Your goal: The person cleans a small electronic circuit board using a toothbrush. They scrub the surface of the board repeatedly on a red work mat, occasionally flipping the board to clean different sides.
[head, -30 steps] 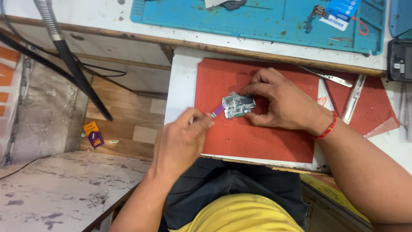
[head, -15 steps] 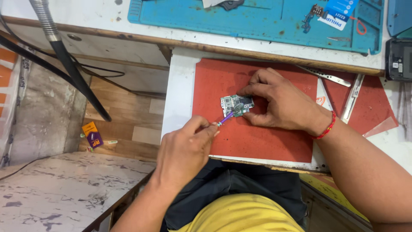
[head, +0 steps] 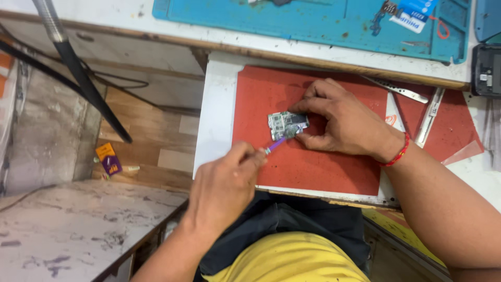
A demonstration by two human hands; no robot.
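A: Far left, what crosses the scene?
B: A black slanted metal stand arm [head: 88, 86].

A: Next?
B: The left hand [head: 224, 188], its grip clenched around a slim purple-tipped tool [head: 275, 145] whose tip touches the small grey rectangular circuit board [head: 286, 125].

A: Where does the board lie?
B: On the red rubber mat [head: 271, 94] on the white worktop [head: 216, 115], pinned by the right hand [head: 344, 122], fingertips grasping its right edge.

A: Risk?
B: Probably a slipping tip scratching the board, if pressed too hard.
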